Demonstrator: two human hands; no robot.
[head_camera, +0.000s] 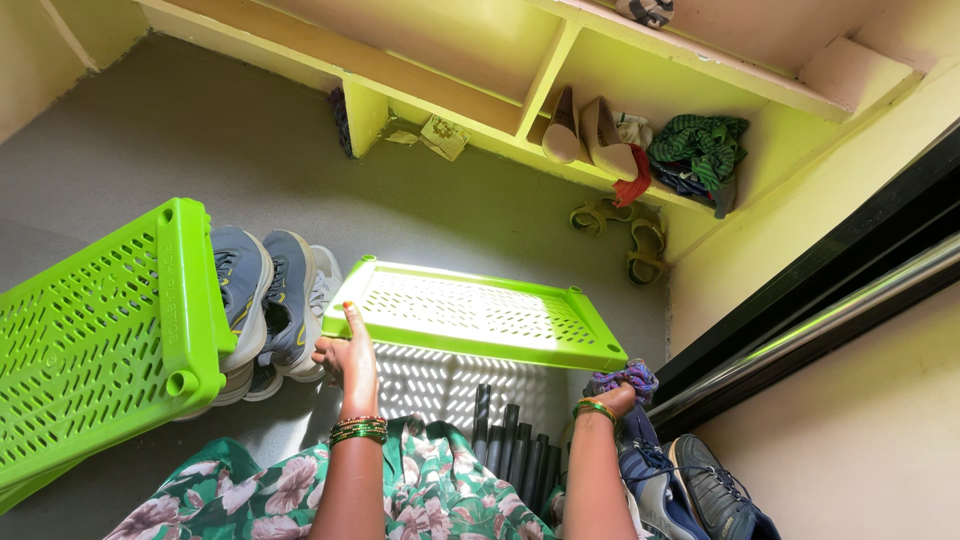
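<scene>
below, left hand grips green shelf; right hand clutches cloth.

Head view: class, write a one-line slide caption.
Left hand holds a perforated lime-green plastic shelf panel; right hand clutches a purple cloth.

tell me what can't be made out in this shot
Head view only:
- right hand: fingers buried in the purple cloth.
- green shelf panel: its underside faces away.
- second green panel: cut off by the left edge.
- black tubes: lower ends behind the floral dress.
- left hand: palm hidden, gripping the panel edge.
</scene>
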